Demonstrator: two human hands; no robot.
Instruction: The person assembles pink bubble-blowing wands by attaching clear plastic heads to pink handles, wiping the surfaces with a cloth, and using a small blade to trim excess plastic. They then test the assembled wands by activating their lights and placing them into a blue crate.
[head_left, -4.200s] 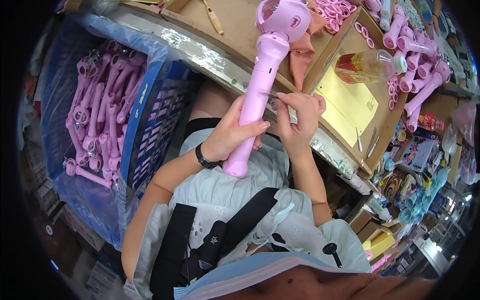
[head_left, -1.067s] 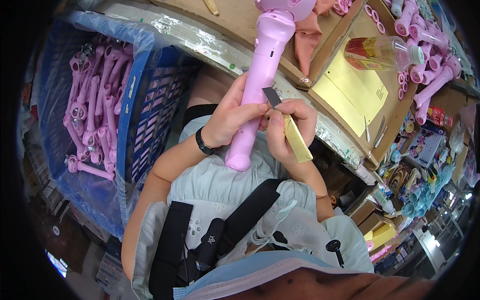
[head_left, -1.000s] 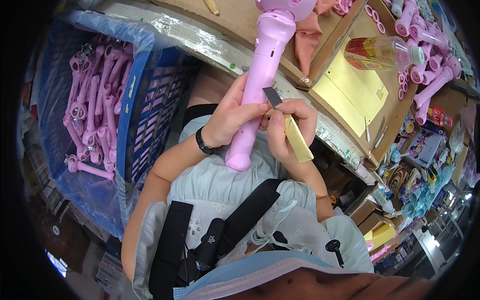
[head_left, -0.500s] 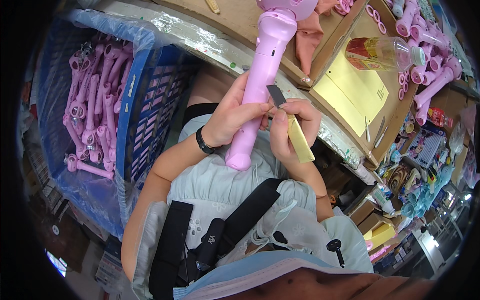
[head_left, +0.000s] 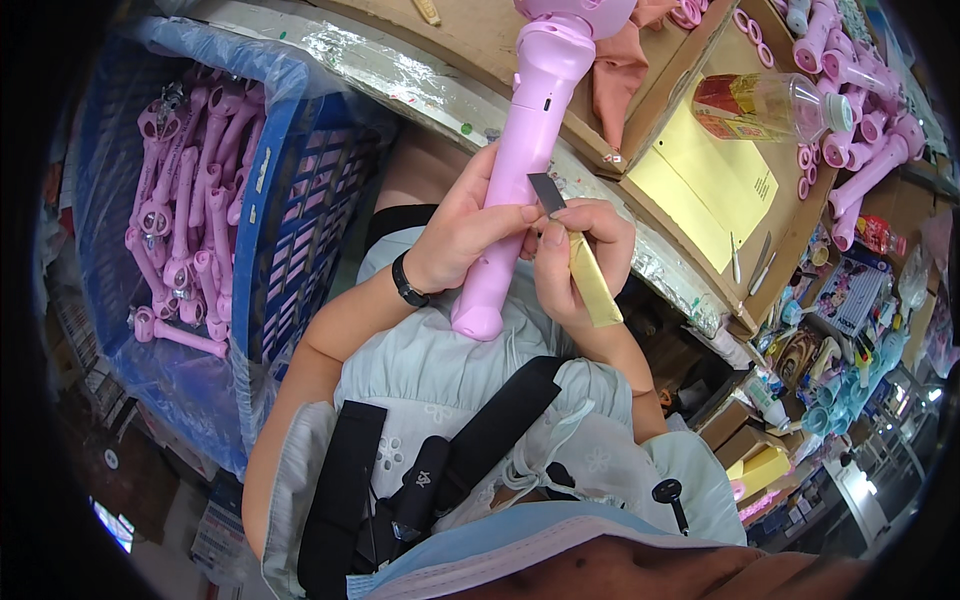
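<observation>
A long pink plastic handle (head_left: 530,130) slants up from my lap, its wider round head reaching the top edge of the view. My left hand (head_left: 462,225) is wrapped round its shaft, with the thumb lying across the front. In my right hand (head_left: 590,250) I pinch a flat dark blade (head_left: 547,195) whose grip (head_left: 592,280) is wrapped in yellow. The blade lies over the right side of the shaft, close to my left thumb tip; whether it touches the plastic I cannot tell. A small dark slot shows higher up the shaft.
On the left stands a blue plastic basket (head_left: 262,230), lined with clear film and holding several pink handles (head_left: 190,190). Beyond my hands, a table carries cardboard trays (head_left: 640,195), a peach cloth (head_left: 617,80), a clear bottle (head_left: 770,108), yellow sheets (head_left: 705,190) and more pink parts (head_left: 865,75).
My right hand has shifted slightly left, bringing the blade a little further over the shaft. The left hand and the pink handle have stayed in place.
</observation>
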